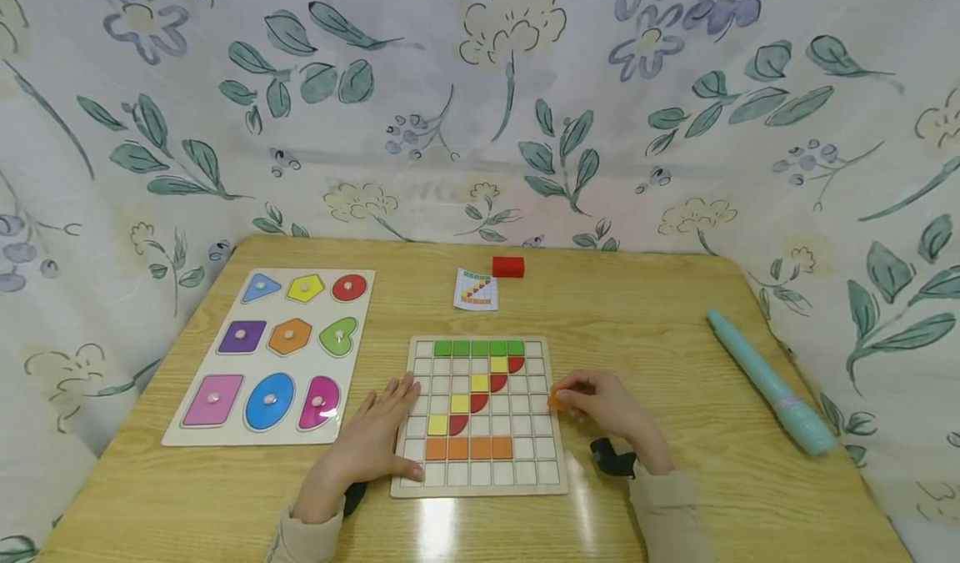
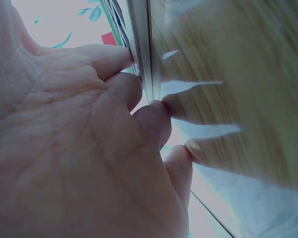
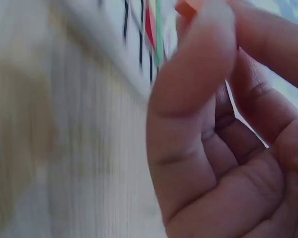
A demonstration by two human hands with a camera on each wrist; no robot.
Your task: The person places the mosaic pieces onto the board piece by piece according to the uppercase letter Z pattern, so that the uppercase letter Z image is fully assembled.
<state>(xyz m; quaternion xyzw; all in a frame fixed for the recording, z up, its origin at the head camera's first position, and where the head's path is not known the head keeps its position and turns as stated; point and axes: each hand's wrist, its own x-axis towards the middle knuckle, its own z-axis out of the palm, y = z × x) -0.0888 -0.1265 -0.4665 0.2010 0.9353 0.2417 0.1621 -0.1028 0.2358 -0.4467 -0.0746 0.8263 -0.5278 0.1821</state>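
Observation:
A square grid board (image 1: 540, 463) lies on the table between both hands. It bears a green row of tiles (image 1: 478, 349) at the top, yellow squares (image 1: 460, 404) and red quarter-round tiles (image 1: 477, 402) in a diagonal, and orange tiles (image 1: 469, 448) in a lower row. My left hand (image 1: 367, 438) rests at the board's left edge, fingers extended, thumb over the lower left corner; the left wrist view shows its fingertips on the table beside the edge. Thumb and fingers of my right hand (image 1: 607, 404) pinch an orange tile (image 1: 556, 398) by the board's right edge.
A small pattern card (image 1: 476, 289) and a red block (image 1: 508, 267) lie behind the board. On the left is a knobbed shape puzzle (image 1: 281, 359); on the right, a long teal object (image 1: 768, 379). Floral cloth (image 1: 480, 129) hangs behind the table (image 1: 637, 313).

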